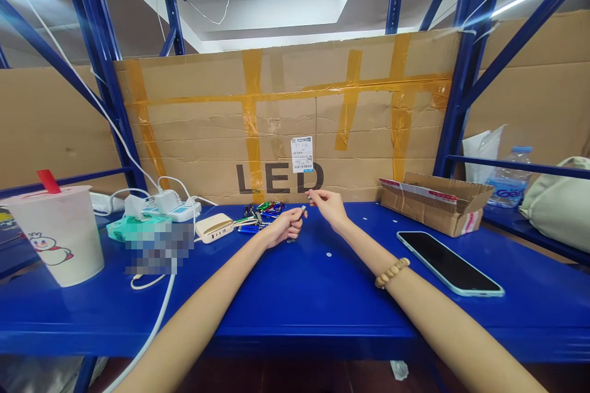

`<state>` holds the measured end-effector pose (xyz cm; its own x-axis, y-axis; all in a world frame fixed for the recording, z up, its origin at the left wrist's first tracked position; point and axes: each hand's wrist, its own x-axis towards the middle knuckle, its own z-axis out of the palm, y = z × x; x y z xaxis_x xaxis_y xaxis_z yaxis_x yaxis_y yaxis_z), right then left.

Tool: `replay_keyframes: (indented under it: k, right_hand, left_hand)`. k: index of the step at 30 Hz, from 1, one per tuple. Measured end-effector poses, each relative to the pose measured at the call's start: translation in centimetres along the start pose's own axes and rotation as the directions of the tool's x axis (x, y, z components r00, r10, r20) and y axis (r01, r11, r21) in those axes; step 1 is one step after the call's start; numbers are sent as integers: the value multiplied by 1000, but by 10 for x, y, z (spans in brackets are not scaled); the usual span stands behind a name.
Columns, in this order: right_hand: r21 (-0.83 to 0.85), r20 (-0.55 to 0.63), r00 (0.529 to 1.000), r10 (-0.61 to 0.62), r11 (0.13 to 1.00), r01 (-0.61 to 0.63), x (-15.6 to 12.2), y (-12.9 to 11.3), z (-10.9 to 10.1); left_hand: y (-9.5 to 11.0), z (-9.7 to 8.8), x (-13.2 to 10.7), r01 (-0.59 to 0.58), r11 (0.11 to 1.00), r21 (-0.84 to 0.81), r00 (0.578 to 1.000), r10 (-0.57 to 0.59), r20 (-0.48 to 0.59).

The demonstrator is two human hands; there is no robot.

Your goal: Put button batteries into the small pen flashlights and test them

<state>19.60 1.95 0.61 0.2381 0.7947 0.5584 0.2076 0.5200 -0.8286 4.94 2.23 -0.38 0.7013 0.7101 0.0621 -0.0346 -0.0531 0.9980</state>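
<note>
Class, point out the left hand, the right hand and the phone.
Left hand (283, 227): head view, middle of the hand.
Right hand (330, 206): head view, middle of the hand.
Phone (448, 263): head view, middle of its dark screen.

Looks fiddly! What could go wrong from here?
The tiny part pinched in the right grip could slip and get lost among the colourful pile. The cup might tip, perhaps wetting the nearby chargers. The white cable beside the left forearm could snag.

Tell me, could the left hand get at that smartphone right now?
Probably not directly: the right forearm, wearing a beaded bracelet, lies between the left hand and the smartphone.
</note>
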Motion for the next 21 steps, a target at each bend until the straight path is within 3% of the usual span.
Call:
replay_keyframes:
  k: [3, 6, 9, 11, 14, 21]
  right_hand:
    - [37, -126, 992, 22, 999, -18, 6, 0, -13]
    - [-160, -183, 981, 63, 983, -93, 8, 9, -28]
    - [-567, -24, 996, 81, 820, -80, 7, 20, -41]
    - [-733, 20, 989, 144, 675, -83, 5, 25, -47]
    - [-809, 3, 975, 222, 574, -128, 3, 27, -51]
    - [-867, -3, 968, 252, 481, -128, -2, 18, -45]
  left_hand:
    - [-2, -6, -1, -40, 999, -32, 999, 39, -33]
    - [-7, -9, 2, -116, 990, 74, 984, 125, -127]
    - [-11, -10, 4, -168, 936, 310, 945, 243, -219]
    - [-13, -9, 4, -198, 849, 489, 910, 345, -229]
    - [-15, -8, 5, -237, 690, 684, 882, 448, -147]
    - [-21, -7, 4, -289, 429, 856, 896, 436, 84]
